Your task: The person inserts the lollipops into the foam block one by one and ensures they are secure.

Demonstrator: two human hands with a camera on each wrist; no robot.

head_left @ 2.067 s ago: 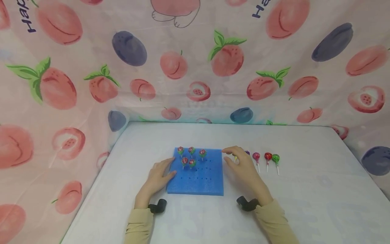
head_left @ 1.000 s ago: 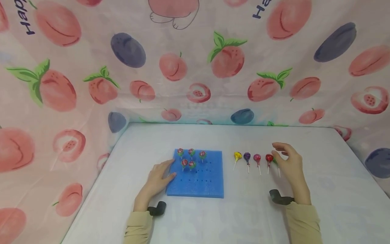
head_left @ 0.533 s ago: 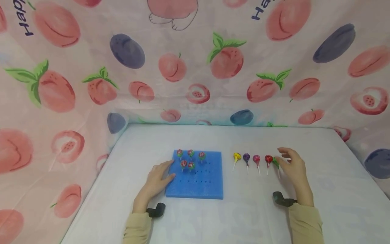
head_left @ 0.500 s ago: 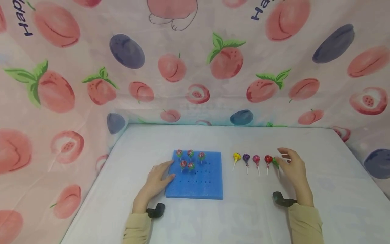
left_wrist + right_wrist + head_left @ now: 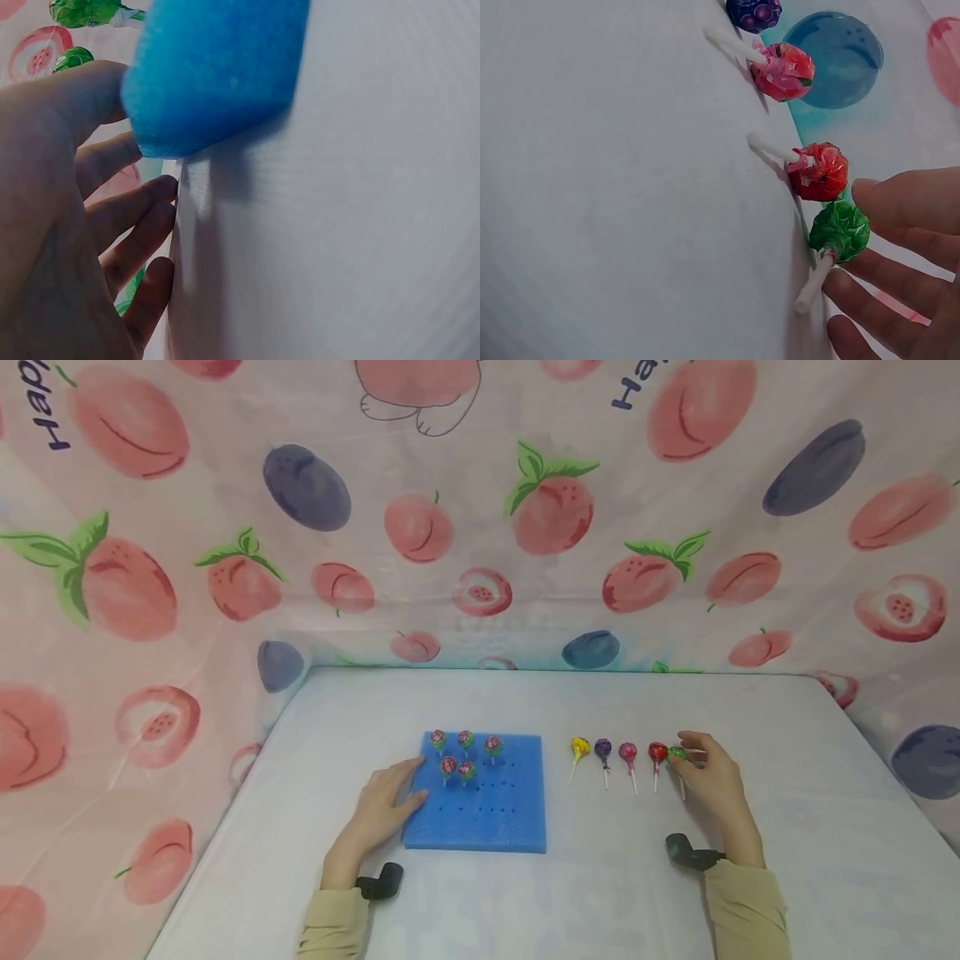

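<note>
White bench (image 5: 840, 810), toward its far edge: right fingers (image 5: 874, 306) curve round the green lollipop (image 5: 840, 229), pinching or not I can't tell; left fingers (image 5: 126, 215) spread. I'd lift clear of the red lollipop (image 5: 821, 172).

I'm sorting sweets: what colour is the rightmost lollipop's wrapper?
A green wrapper, clearest in the right wrist view.

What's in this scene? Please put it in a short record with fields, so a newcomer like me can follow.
Surface: white table
Base: blue board with holes, several unfilled
Standing in it: five red-and-green lollipops
Row to its right, left to right: yellow lollipop, purple lollipop, pink lollipop, red lollipop, green lollipop
Left grip: rests against the board's left edge
Right grip: at the green lollipop; whether it pinches it is unclear
Backdrop: fruit-print cloth
</note>
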